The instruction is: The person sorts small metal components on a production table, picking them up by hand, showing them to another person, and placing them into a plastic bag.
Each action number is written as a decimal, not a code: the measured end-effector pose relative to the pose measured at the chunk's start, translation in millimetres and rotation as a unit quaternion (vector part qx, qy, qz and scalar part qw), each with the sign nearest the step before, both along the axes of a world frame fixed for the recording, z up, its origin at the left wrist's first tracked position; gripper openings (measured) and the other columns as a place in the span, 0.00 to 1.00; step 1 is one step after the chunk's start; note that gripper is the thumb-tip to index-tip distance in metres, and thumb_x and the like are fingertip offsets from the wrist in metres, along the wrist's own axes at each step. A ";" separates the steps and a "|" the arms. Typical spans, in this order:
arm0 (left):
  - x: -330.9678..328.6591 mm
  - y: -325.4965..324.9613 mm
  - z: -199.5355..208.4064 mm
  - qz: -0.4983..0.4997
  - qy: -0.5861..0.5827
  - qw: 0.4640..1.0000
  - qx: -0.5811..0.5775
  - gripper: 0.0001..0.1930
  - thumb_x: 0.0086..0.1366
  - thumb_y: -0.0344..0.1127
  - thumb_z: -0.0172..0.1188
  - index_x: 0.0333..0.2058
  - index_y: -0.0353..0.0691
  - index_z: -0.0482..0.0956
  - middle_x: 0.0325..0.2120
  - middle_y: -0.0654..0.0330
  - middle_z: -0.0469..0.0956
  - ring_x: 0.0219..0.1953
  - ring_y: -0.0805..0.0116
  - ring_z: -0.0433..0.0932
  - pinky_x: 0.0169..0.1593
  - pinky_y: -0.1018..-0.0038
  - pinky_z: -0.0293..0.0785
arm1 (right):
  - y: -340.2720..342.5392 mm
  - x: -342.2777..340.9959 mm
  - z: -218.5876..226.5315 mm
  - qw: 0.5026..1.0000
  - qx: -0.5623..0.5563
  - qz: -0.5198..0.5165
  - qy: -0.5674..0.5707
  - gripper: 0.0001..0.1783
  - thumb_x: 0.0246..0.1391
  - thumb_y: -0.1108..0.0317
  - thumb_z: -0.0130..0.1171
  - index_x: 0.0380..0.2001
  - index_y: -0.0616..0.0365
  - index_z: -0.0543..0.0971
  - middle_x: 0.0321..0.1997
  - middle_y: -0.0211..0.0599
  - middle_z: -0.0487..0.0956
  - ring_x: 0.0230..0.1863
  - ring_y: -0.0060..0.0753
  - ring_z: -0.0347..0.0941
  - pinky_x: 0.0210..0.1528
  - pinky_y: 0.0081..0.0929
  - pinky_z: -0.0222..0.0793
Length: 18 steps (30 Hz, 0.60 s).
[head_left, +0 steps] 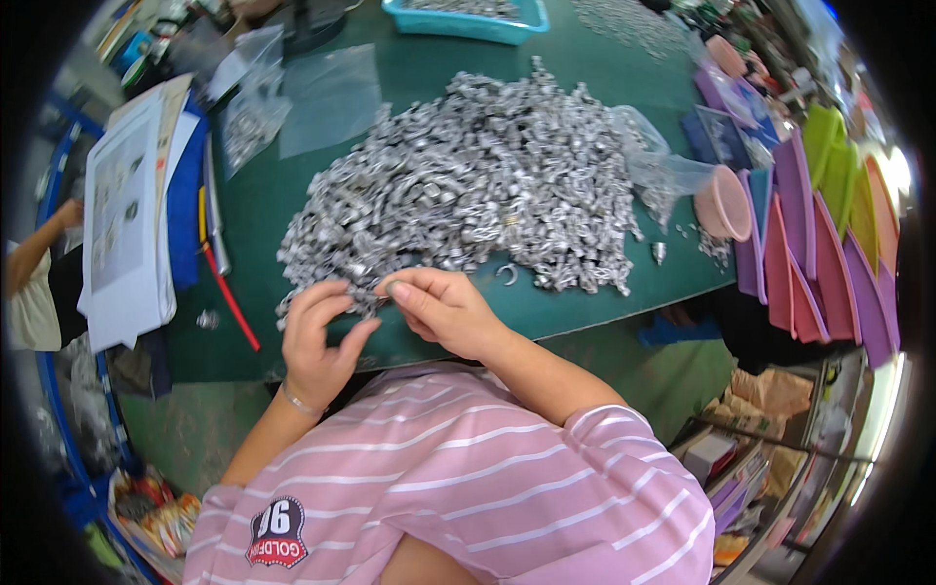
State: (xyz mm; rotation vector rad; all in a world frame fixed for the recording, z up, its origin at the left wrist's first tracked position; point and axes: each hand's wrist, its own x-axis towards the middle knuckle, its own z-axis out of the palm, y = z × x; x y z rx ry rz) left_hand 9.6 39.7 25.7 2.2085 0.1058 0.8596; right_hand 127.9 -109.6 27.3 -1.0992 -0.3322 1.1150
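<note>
A broad heap of small silver metal fittings (468, 185) covers the middle of the green table. At its near left edge, my left hand (320, 336) curls its fingers and thumb around a small silver metal fitting (364, 302). My right hand (444, 307) meets it from the right, thumb and forefinger pinched together at the same spot. What lies between those right fingertips is too small and covered to make out. Just right of my right hand, a loose C-shaped metal piece (506, 274) lies on the table.
A turquoise tray (468, 26) stands at the far edge. Clear plastic bags (330, 102) and a document folder (125, 214) lie left, beside a red tube (231, 299). On the right are a pink cup (722, 204), a single metal fitting (659, 253) and colourful stacked bins (819, 224).
</note>
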 end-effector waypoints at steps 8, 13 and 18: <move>-37.8 10.3 -38.3 0.022 0.049 0.999 -0.008 0.13 0.51 0.17 0.60 0.37 0.33 0.73 0.35 0.51 0.76 0.32 0.61 0.75 0.32 0.74 0.72 | -49.5 63.1 42.0 0.988 0.042 -0.133 0.073 0.12 0.59 0.70 0.48 0.44 0.61 0.72 0.20 0.23 0.65 0.13 0.12 0.52 0.13 0.13 0.43; -34.8 8.7 -46.0 0.036 0.009 0.998 0.041 0.12 0.51 0.17 0.58 0.36 0.33 0.73 0.31 0.51 0.76 0.29 0.59 0.74 0.29 0.73 0.71 | -19.6 126.4 73.8 0.990 -0.015 -0.139 -0.001 0.12 0.59 0.69 0.47 0.43 0.63 0.72 0.21 0.23 0.63 0.14 0.12 0.51 0.13 0.13 0.44; -40.7 7.7 -46.8 0.069 0.020 0.997 0.004 0.11 0.51 0.16 0.57 0.34 0.34 0.73 0.30 0.52 0.76 0.27 0.60 0.74 0.28 0.73 0.70 | 11.3 146.3 82.1 0.993 0.017 -0.118 -0.023 0.11 0.59 0.70 0.49 0.42 0.63 0.73 0.22 0.24 0.66 0.15 0.12 0.53 0.13 0.12 0.45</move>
